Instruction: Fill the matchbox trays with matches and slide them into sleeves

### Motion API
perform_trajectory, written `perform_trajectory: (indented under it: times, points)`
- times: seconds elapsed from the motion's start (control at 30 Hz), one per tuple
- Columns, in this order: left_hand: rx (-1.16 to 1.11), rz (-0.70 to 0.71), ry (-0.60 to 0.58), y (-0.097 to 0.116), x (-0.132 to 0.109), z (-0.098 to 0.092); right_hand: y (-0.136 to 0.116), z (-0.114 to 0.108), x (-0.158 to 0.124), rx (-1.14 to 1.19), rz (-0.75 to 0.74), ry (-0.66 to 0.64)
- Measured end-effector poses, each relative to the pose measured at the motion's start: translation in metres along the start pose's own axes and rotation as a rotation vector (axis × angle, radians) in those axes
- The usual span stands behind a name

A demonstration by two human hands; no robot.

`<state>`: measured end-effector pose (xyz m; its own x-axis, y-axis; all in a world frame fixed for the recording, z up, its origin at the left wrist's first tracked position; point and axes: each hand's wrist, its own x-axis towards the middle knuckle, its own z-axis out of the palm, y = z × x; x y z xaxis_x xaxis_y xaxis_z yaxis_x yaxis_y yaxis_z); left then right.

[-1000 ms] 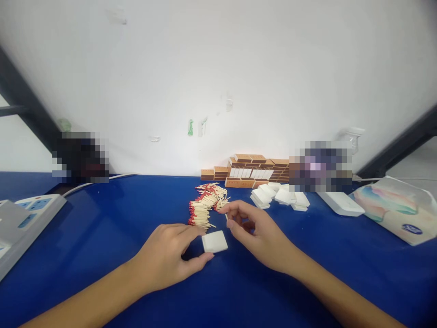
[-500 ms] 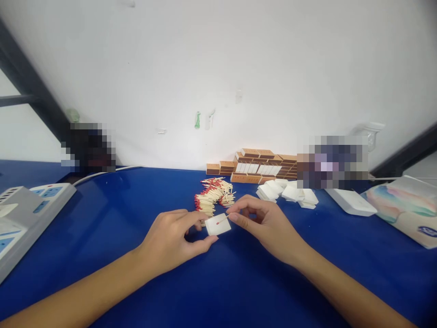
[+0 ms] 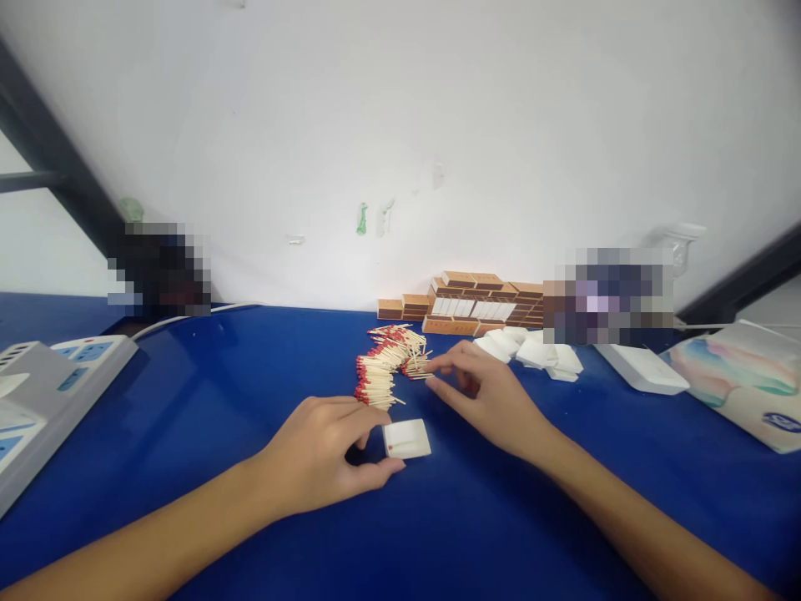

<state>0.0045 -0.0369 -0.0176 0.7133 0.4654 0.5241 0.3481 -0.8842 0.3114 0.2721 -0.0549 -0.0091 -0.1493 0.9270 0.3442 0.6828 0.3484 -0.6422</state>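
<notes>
A small white matchbox tray [image 3: 418, 433] with one red-tipped match [image 3: 400, 446] lying inside is gripped at its left end between the thumb and fingers of my left hand [image 3: 335, 446]. My right hand [image 3: 485, 396] reaches to the right side of a heap of red-tipped matches [image 3: 376, 377]. Its thumb and index finger are slightly apart at the stick ends of a small bunch of matches [image 3: 415, 366]; no match is plainly held between them.
Brown matchboxes [image 3: 460, 325] are stacked against the wall. White trays [image 3: 536, 351] lie in a loose pile to their right. A white box [image 3: 647, 370] and a tissue pack [image 3: 742, 376] are at the far right. A grey-and-blue device [image 3: 81, 376] stands at left.
My right hand has let go of a match, which now lies in the tray, and moved up to the heap. My left hand has brought the tray slightly down and right.
</notes>
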Motion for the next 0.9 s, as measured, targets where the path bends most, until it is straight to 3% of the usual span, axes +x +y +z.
perform_trajectory:
  times: [0.13, 0.3, 0.57, 0.9]
  points:
    - [0.003, 0.031, -0.041, 0.002, -0.002, 0.000, 0.022, 0.002, 0.012, -0.098, -0.108, -0.058]
    - [0.003, 0.022, -0.052, 0.002, 0.000, -0.001, 0.027, 0.008, 0.018, -0.124, -0.181, -0.075]
    - [0.005, 0.005, -0.068, 0.003, -0.001, -0.001, 0.027, 0.006, 0.019, -0.149, -0.120, -0.128]
    - [0.025, -0.031, -0.073, 0.001, 0.001, -0.004, 0.004, -0.007, 0.008, -0.184, 0.003, -0.296]
